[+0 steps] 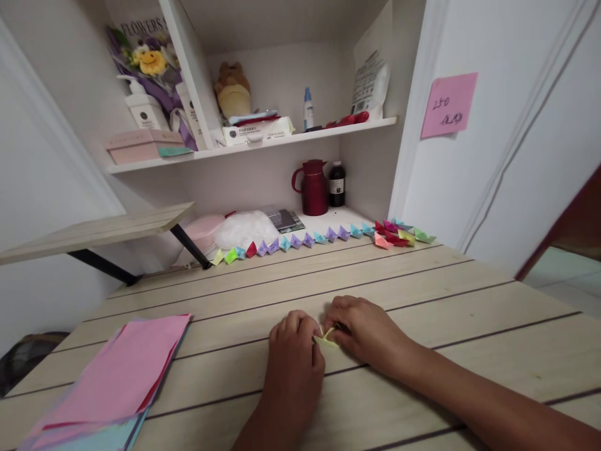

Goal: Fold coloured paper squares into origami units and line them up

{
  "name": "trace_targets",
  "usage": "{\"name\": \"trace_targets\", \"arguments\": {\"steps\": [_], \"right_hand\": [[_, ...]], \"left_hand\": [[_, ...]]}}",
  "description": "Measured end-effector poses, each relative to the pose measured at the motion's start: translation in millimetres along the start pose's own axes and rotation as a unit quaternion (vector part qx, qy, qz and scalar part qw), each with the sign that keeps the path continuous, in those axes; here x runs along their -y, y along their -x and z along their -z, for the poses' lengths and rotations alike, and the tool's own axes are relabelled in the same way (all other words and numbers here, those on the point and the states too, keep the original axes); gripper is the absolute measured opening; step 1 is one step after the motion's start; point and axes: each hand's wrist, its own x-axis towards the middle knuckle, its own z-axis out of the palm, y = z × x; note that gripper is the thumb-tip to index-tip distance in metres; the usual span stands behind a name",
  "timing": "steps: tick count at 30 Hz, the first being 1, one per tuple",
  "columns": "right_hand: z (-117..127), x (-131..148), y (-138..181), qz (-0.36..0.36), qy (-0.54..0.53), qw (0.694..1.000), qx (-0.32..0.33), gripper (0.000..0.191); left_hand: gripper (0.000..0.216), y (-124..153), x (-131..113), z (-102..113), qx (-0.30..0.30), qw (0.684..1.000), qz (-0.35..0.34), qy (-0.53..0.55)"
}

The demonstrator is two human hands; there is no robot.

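Note:
A small pale yellow folded paper (327,340) sits between my two hands at the middle of the wooden table (225,351). My left hand (295,351) pinches its left side, and my right hand (359,329) grips the right side with fingertips curled in. Part of the paper is hidden behind the fingers. Beyond the hands, a row of small folded paper boats (295,241) in purple, blue, red, green and yellow runs along the table's back edge. At its right end lies a cluster of boats (397,234) in mixed colours.
A stack of coloured paper sheets (126,363), pink on top, lies at the left. Behind stand a red jug (314,188) and a dark bottle (337,185). A small raised shelf (98,232) overhangs the left back corner. A pink note (449,105) sticks to the right wall.

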Motion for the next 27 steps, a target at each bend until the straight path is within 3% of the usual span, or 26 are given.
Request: {"name": "trace_targets", "arguments": {"steps": [11,19,27], "right_hand": [[-8.8,1.8,2.3,-0.017,-0.073,0.997,-0.018,0.007],[-2.0,-5.8,4.0,0.011,-0.136,0.990,0.021,0.028],[-4.5,0.2,4.7,-0.006,-0.049,0.999,0.007,0.028]], "left_hand": [[0.015,3.7,-6.0,4.9,0.032,0.999,0.032,-0.029],[0.015,1.3,-8.5,8.1,0.041,0.997,0.044,-0.055],[0.015,6.2,-12.0,5.8,0.033,0.997,0.021,-0.060]]}}
